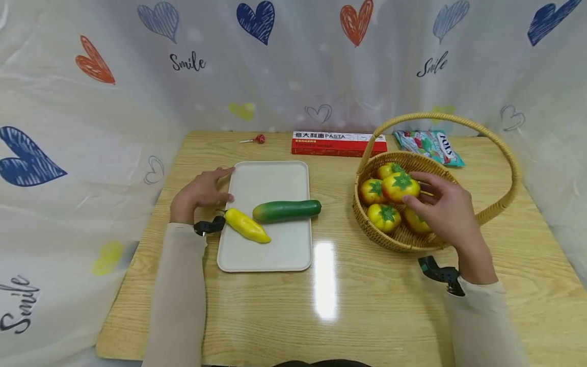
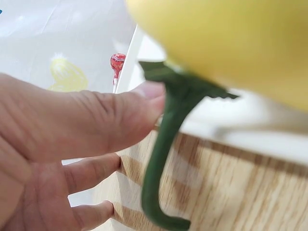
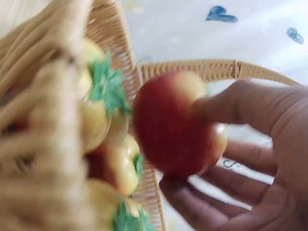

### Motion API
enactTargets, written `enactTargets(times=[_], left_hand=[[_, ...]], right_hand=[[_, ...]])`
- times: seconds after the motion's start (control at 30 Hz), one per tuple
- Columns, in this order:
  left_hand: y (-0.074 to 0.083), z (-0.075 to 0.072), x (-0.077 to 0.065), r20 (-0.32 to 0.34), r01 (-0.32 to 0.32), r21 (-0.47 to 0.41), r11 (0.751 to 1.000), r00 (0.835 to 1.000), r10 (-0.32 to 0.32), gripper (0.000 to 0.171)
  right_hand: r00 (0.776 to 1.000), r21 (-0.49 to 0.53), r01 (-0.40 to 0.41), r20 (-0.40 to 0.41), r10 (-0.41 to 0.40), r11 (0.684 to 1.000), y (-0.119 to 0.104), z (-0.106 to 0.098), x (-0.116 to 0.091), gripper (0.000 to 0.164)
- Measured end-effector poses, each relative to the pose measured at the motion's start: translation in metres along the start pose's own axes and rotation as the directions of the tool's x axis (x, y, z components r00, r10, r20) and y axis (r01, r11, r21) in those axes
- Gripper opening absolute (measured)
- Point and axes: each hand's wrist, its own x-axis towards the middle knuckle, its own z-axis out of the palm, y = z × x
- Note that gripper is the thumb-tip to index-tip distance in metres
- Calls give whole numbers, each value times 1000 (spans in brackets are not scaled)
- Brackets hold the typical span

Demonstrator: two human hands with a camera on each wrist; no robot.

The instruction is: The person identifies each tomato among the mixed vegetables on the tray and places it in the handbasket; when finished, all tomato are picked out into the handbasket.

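Note:
With thumb and fingers spread, my left hand (image 1: pixel 202 191) touches the left edge of a white tray (image 1: pixel 270 178). A yellow pepper (image 1: pixel 247 226) lies on that tray, its green stem (image 2: pixel 169 120) curving near the thumb in the left wrist view. Right of the pepper is a green cucumber (image 1: pixel 286 211), one end past the tray's rim. My right hand (image 1: pixel 451 211) holds a yellow-and-red tomato (image 3: pixel 173 125) between thumb and fingers, above the wicker basket (image 1: pixel 373 235). Several similar tomatoes (image 1: pixel 384 218) with green leaf tops sit inside the basket.
Along the back of the table lie a wrapped lollipop (image 1: pixel 260 138), a red pasta box (image 1: pixel 330 148) and a teal snack bag (image 1: pixel 431 148). The basket's tall handle (image 1: pixel 458 120) arches behind and right of my right hand. A printed curtain (image 1: pixel 293 66) hangs behind.

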Motion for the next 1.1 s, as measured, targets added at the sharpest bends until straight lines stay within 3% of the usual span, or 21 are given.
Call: enactTargets(times=[0.17, 0.27, 0.5, 0.83, 1.1], left_hand=[[0, -1, -1, -1, -2, -2, 1000, 1000, 2, 86], [1, -1, -1, -1, -9, -10, 1000, 1000, 9, 86], [2, 0, 1, 7, -15, -11, 1000, 1000, 15, 86], [-2, -1, 1, 2, 2, -9, 1000, 1000, -2, 85], [-3, 2, 0, 4, 2, -3, 1000, 1000, -2, 84]], right_hand=[[1000, -269, 12, 15, -8, 963, 7, -7, -6, 50], [1000, -353, 10, 28, 0, 936, 10, -10, -6, 52], [997, -345, -7, 67, 32, 939, 17, -8, -1, 54], [996, -398, -4, 80, 39, 918, 22, 0, 2, 61], [984, -451, 5, 160, 75, 893, 25, 3, -1, 60]])
